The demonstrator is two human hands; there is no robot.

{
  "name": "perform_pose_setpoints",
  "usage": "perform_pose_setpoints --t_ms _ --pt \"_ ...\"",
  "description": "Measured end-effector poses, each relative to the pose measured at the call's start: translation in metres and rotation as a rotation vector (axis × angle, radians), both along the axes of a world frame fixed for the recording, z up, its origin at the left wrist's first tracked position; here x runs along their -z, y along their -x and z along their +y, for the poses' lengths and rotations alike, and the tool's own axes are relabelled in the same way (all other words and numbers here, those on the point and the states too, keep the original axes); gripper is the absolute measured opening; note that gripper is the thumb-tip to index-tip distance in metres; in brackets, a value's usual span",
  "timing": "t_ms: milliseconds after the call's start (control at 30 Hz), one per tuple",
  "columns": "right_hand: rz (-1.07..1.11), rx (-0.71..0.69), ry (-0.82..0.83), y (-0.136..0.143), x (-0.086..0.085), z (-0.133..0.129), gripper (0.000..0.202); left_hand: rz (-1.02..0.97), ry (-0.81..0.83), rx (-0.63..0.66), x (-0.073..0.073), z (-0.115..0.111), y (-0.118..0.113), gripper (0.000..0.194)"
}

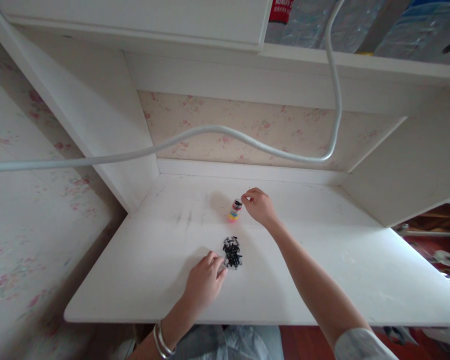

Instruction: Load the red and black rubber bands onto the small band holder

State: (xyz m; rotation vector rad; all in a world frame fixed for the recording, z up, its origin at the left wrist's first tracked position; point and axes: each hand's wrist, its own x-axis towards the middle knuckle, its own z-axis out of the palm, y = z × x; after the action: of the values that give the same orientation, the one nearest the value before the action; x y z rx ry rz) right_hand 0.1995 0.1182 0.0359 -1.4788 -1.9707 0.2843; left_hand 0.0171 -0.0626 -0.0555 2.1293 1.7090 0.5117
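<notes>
A heap of small black loop-like pieces (pixel 232 253) lies on the white desk. My left hand (pixel 205 280) rests at the heap's left edge, thumb and forefinger slightly apart beside the pieces. Behind the heap stands a small clear cylindrical container (pixel 235 211) with red, blue, yellow and pink bands of colour and black pieces at its top. My right hand (pixel 259 206) is just right of the container's mouth, thumb and forefinger pinched together. Whatever lies in that pinch is too small to make out.
A white cable (pixel 217 130) hangs across the view above the desk (pixel 153 280). White side panels and a floral-papered back wall (pixel 262 122) enclose the desk. Plastic bottles (pixel 307 25) sit on the upper right shelf.
</notes>
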Motion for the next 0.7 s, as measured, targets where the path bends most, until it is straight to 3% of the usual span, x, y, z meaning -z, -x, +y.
perform_pose_setpoints --t_ms 200,400,567,700 --pt "0.176 0.028 -0.020 -0.011 0.006 -0.015 0.018 0.087 0.002 -0.001 -0.001 0.003 -0.005 0.019" --pt "0.270 -0.010 0.075 -0.024 0.045 -0.055 0.020 0.088 -0.027 0.022 -0.001 0.005 -0.009 0.019" --pt "0.293 -0.057 0.206 -0.033 0.087 -0.101 0.021 -0.166 -0.073 0.048 0.002 0.008 -0.004 0.031" --pt "0.268 -0.046 0.271 -0.037 0.107 -0.136 0.024 -0.365 -0.050 -0.011 0.002 0.017 0.007 0.042"
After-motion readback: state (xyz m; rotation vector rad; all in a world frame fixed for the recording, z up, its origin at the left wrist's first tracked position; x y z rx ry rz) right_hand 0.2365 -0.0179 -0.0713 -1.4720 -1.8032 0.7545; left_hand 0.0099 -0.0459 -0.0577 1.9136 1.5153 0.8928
